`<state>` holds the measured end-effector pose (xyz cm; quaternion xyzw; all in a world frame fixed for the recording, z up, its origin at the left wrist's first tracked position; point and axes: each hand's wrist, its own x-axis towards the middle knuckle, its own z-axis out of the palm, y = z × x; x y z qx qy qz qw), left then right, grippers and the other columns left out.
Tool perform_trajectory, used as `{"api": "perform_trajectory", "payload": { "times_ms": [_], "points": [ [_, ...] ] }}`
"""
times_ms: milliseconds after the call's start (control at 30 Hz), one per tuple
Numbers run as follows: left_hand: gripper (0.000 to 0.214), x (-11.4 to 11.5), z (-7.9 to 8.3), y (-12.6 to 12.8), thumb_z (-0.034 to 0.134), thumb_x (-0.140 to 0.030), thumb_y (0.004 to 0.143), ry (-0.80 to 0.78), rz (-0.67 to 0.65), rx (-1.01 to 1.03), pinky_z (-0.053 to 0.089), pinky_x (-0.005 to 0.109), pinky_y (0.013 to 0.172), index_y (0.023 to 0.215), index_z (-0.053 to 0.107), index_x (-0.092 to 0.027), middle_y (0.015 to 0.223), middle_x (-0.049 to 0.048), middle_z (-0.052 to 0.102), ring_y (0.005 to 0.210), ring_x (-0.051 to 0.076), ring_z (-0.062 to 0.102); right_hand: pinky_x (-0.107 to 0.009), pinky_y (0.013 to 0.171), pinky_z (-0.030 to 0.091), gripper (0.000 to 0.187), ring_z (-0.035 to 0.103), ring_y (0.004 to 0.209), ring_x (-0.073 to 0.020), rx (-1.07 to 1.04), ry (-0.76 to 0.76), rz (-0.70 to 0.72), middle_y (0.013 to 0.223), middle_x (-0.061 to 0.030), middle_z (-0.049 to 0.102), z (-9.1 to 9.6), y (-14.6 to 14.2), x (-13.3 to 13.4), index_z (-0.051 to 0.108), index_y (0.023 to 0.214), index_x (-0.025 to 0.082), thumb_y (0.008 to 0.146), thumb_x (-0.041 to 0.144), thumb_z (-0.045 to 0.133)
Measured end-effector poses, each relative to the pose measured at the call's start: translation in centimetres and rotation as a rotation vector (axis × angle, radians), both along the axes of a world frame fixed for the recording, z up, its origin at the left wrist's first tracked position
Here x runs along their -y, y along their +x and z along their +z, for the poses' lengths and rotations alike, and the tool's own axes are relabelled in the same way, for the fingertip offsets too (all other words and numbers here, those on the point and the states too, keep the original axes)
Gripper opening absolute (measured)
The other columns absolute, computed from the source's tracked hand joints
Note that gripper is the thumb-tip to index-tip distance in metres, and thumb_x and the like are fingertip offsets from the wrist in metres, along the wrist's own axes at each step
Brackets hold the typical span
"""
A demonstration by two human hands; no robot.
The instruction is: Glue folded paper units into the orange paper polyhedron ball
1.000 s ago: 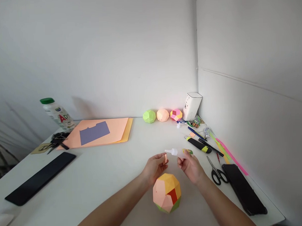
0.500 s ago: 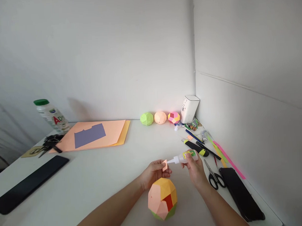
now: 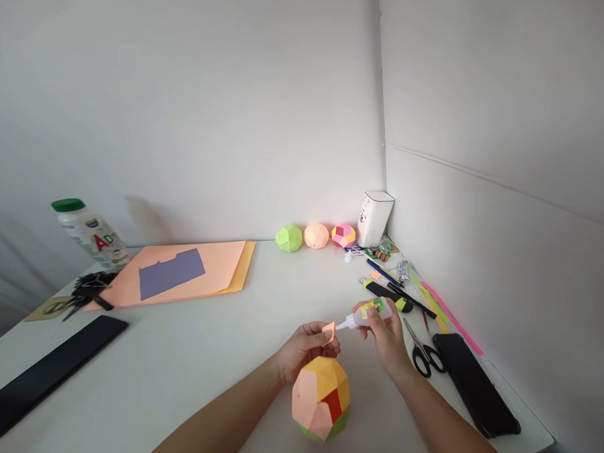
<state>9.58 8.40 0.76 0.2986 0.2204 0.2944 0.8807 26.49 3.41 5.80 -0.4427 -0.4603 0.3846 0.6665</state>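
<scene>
Between the fingers of my left hand (image 3: pixel 306 348) is a small peach paper piece (image 3: pixel 329 332). My right hand (image 3: pixel 387 333) grips a clear glue bottle (image 3: pixel 368 313) with a white nozzle, tilted so its tip is at the paper's right edge. Whether glue is coming out is too small to tell. Just below my left hand sits a faceted paper ball (image 3: pixel 321 398) in peach, orange, red and green on the white table.
Scissors (image 3: pixel 424 348), a black phone (image 3: pixel 476 384) and a box cutter (image 3: pixel 386 294) lie right. Three small paper balls, among them a green one (image 3: pixel 288 238), line the wall. Peach paper sheets (image 3: pixel 218 263), a black slab (image 3: pixel 53 371) and a white bottle (image 3: pixel 95 235) are left.
The view has shifted slightly, so everything sits a little further left. My left fingers have tilted the peach paper piece, and the nozzle tip stays close to its edge.
</scene>
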Motion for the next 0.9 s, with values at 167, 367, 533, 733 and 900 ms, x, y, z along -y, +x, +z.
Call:
{"api": "perform_trajectory", "payload": {
  "times_ms": [167,367,533,733,900],
  "points": [
    [0.023,0.0,0.2,0.0,0.081,-0.028,0.070,0.004,-0.023,0.005,0.046,0.027,0.063,0.068,0.067,-0.011,0.066,0.0071,0.069,0.062,0.017,0.064,-0.027,0.052,0.041,0.021,0.050,0.053,-0.0109,0.036,-0.010,0.009,0.084,-0.0025,0.067,0.1,-0.2,0.4,0.054,0.087,0.023,0.085,0.041,0.064],
    [0.023,0.1,0.1,0.1,0.077,-0.030,0.073,0.011,-0.041,0.028,0.047,0.028,0.066,0.066,0.065,-0.011,0.070,0.0077,0.068,0.065,0.018,0.065,-0.029,0.064,0.047,0.025,0.060,0.074,-0.0179,0.098,-0.033,-0.005,0.093,-0.0050,0.069,0.4,-0.4,1.1,0.058,0.091,0.024,0.080,0.042,0.070],
    [0.019,0.2,0.0,0.1,0.076,-0.026,0.073,0.032,-0.053,0.034,0.047,0.029,0.064,0.066,0.065,-0.012,0.066,0.0067,0.067,0.063,0.018,0.064,-0.030,0.070,0.047,0.026,0.062,0.083,-0.0208,0.187,-0.015,0.033,0.092,-0.0057,0.068,0.7,-0.5,1.4,0.058,0.093,0.023,0.080,0.042,0.069],
    [0.016,0.2,0.1,0.0,0.074,-0.024,0.073,0.045,-0.079,0.063,0.046,0.030,0.067,0.067,0.064,-0.013,0.065,0.0062,0.065,0.064,0.018,0.063,-0.026,0.057,0.044,0.025,0.056,0.061,-0.0130,0.145,-0.035,0.046,0.095,-0.0051,0.069,0.5,-0.4,1.2,0.058,0.092,0.023,0.080,0.042,0.069],
    [0.019,0.1,0.3,-0.1,0.073,-0.026,0.073,0.043,-0.109,0.096,0.044,0.030,0.068,0.064,0.063,-0.012,0.064,0.0061,0.061,0.062,0.017,0.060,-0.025,0.045,0.037,0.024,0.046,0.046,-0.0088,-0.044,-0.094,0.087,0.091,-0.0033,0.071,0.1,-0.2,0.5,0.054,0.088,0.024,0.081,0.043,0.067]
  ]
}}
